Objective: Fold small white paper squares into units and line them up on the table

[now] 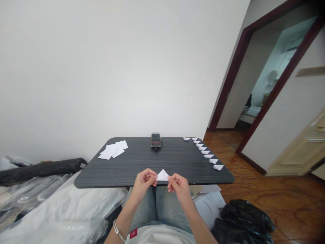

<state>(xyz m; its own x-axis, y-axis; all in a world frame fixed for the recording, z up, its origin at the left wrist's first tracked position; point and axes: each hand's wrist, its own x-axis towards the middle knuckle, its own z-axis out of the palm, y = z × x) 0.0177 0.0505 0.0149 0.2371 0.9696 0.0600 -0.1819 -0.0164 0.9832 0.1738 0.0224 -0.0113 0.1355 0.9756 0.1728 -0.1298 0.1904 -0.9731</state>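
**Folded white paper triangle** (162, 175), point directed away from the person, held just over the near edge of the counter (142, 162). The left hand (144, 181) and right hand (179, 186) are both closed in a pinch, one at each lower corner of the paper. The counter is dark grey, finely streaked laminate with rounded corners. At its far left lie overlapping flat white paper sheets (113, 149); along its right edge runs a neat line of small folded paper pieces (205, 151). A dark rectangular device (155, 140) stands at the far edge. Below the hands are blue denim jeans (144, 206); a silver bracelet (116, 229) circles the left wrist. Translucent bubble wrap (30, 200) lies left; a crumpled black plastic bag (241, 220) lies right, beside a glossy wood floor (266, 189).
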